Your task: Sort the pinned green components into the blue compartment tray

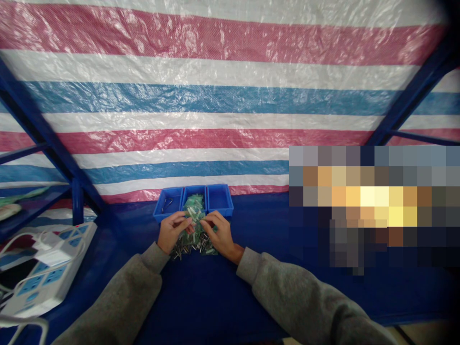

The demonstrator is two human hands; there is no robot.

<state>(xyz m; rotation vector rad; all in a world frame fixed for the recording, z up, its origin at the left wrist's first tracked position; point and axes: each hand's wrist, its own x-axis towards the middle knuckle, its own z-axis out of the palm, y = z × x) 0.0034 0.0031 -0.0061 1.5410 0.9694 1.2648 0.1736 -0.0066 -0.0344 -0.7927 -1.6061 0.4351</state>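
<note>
My left hand [173,232] and my right hand [220,235] face each other with thumbs and fingers pinched. Between them is a small see-through greenish plastic bag [196,216], partly covered by the fingers. Beneath the hands lies a pile of shiny metal pins or screws [182,250], mixed with more greenish plastic; their exact kind is too small to tell. Just behind the hands stand three joined blue bins. The left bin [170,192] holds a few thin dark pieces, and the middle bin [194,188] is heaped with pale green plastic bags [195,200].
The right bin [218,197] shows its blue floor. A blue tabletop [201,297] lies under everything. At left rests a white power strip [68,268] with a plugged-in white adapter [55,249] and loose cables. Blue frame bars and a striped plastic sheet [215,100] stand behind; the right side is blurred out.
</note>
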